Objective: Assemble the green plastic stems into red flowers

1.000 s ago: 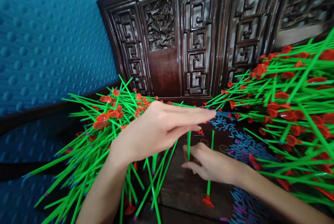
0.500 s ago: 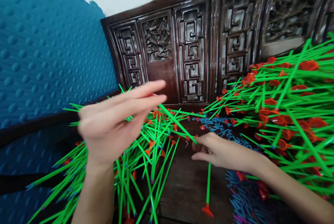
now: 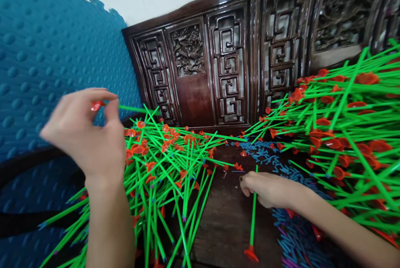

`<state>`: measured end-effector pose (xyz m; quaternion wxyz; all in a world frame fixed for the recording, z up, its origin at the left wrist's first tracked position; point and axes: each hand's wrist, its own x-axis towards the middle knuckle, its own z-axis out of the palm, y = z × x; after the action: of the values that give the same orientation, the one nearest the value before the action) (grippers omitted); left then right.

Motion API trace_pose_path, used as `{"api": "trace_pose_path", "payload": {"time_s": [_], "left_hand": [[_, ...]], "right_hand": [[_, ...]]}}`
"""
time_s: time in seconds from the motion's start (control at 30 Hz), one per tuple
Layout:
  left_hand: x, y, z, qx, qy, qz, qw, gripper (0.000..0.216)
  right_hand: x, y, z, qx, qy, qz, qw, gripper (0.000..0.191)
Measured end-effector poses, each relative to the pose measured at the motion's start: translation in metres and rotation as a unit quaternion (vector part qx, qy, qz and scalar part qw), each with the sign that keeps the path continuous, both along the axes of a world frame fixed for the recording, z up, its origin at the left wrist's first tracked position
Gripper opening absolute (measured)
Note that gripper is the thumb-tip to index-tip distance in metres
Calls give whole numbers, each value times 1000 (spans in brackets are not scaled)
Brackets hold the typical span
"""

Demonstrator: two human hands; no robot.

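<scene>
My left hand (image 3: pixel 90 134) is raised at the left, its thumb and fingers closed on a green toy arrow (image 3: pixel 134 109) near its orange-red suction cup (image 3: pixel 96 105). The shaft points right, over a heap of similar arrows (image 3: pixel 175 155). Low over the dark wooden seat, my right hand (image 3: pixel 261 186) has its fingers curled; what they hold, if anything, is hidden. A single suction-cup arrow (image 3: pixel 253 222) passes beneath that hand, cup toward me. I cannot tell whether the hand touches it. A thin blue piece (image 3: pixel 237 171) lies just beyond the fingertips.
A large pile of green arrows with orange cups (image 3: pixel 353 134) fills the right side. Many small blue and purple pieces (image 3: pixel 296 239) lie along its near edge. Behind rises a carved dark wooden backrest (image 3: pixel 193 97). A blue bumpy foam mat (image 3: pixel 62 59) stands at the left.
My left hand has swung left and slightly down with the arrow. The arrow's other end has left my right hand, whose fingers have curled in a little lower and further right.
</scene>
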<state>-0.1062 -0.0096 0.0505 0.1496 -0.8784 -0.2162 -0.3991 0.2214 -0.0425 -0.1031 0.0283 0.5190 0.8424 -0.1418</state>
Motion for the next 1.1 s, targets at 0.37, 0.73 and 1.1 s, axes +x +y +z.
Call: {"api": "trace_pose_path", "payload": {"time_s": [0.37, 0.73, 1.1], "left_hand": [[51, -13, 1, -39, -56, 48, 997, 9], [74, -18, -23, -352, 257, -35, 900, 25], [69, -1, -18, -112, 29, 68, 991, 23]], "right_hand": [[-9, -1, 20, 183, 126, 96, 970, 26], [-16, -12, 51, 508, 303, 140, 794, 16], [25, -4, 36, 109, -16, -92, 990, 26]]}}
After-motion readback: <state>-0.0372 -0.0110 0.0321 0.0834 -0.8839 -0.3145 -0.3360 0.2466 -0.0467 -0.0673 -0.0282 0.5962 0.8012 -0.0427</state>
